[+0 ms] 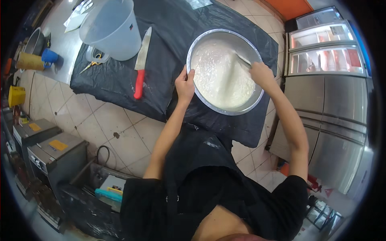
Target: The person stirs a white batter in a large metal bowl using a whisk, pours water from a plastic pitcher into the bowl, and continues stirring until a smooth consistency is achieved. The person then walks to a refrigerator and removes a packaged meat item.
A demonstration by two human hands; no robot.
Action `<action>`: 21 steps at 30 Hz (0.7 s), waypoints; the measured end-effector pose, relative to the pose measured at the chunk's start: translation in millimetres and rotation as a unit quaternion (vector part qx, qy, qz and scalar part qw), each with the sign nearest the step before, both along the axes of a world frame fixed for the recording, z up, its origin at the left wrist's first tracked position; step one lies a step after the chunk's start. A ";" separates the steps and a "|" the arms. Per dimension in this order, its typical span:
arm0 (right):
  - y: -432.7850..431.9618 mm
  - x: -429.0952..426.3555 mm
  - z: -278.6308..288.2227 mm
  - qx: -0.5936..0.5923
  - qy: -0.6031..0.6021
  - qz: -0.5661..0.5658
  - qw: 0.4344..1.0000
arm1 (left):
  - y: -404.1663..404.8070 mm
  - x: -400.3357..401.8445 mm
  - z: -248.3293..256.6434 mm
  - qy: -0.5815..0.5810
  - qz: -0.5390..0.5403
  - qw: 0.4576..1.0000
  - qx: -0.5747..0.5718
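Note:
A wide steel mixing bowl [261, 96] stands on a table covered with black plastic sheeting [169, 39]. Inside lies a pale, wet, creamy mixture [217, 72], smooth in places and lumpy near the sides. My left hand [185, 86] grips the bowl's left rim, thumb over the edge. On the opposite side, my right hand [261, 75] is closed around the handle of a metal utensil [242, 59]. Its working end dips into the mixture and is blurred, so I cannot tell its exact kind.
Left of the bowl lie a red-handled kitchen knife [139, 82], yellow-handled scissors [92, 64] and a large translucent plastic jug [111, 33]. A blue cup [49, 56] sits on the steel counter [64, 45]. Glass-door refrigerators [325, 60] stand at right, fryer-like appliances [57, 147] at lower left.

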State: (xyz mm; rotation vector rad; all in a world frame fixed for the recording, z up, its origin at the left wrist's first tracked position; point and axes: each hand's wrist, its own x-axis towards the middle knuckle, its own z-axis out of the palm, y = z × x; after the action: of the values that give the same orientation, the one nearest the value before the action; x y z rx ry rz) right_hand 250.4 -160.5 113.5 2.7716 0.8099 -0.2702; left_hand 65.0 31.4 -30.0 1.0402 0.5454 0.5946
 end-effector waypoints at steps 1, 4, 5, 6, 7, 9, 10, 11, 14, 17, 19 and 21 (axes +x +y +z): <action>10.0 -0.8 -14.3 0.042 0.029 0.008 0.999 | -2.3 0.7 -2.7 -0.001 0.006 1.000 -0.003; 49.5 -49.3 -24.0 0.105 0.132 0.077 0.983 | -4.0 0.7 -18.8 0.003 0.046 0.999 0.020; 43.5 -68.0 -27.8 0.111 0.175 0.066 0.976 | -5.0 -0.6 -19.9 0.004 0.052 0.998 0.018; 39.2 -89.0 -13.3 0.093 0.210 0.085 0.969 | -4.2 -2.9 -21.7 0.005 0.051 0.999 0.014; 26.8 -100.7 1.4 0.055 0.255 0.088 0.961 | -4.9 -3.8 -21.8 0.006 0.044 0.999 0.010; -9.4 -96.3 27.1 0.008 0.302 0.096 0.948 | -5.0 -5.6 -14.3 0.027 0.046 0.998 0.026; -28.6 -85.9 33.4 -0.044 0.315 0.078 0.945 | -4.2 -5.5 -11.5 0.008 0.045 0.999 0.017; -31.0 -71.0 50.2 -0.093 0.316 0.065 0.942 | -3.8 -6.5 -11.2 -0.009 0.044 0.999 0.008; -33.6 -10.7 49.8 -0.192 0.240 0.003 0.952 | -4.6 -4.4 -14.4 -0.004 0.048 0.999 0.007; -41.1 31.3 -5.1 -0.088 0.067 0.009 0.994 | -8.3 4.8 -12.5 -0.003 0.039 0.999 0.017; -10.4 29.5 -29.1 -0.003 0.078 -0.030 0.997 | -7.9 6.7 -13.4 0.008 0.041 0.998 0.051; 36.7 -11.7 -29.9 0.084 0.101 0.095 0.987 | -4.3 1.7 -11.7 0.012 0.047 0.998 0.035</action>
State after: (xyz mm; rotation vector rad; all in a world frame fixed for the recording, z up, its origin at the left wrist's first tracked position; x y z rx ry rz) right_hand 238.7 -123.8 83.6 2.8247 1.1904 -0.4739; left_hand 66.7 27.1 -41.6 1.0930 0.6003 0.6900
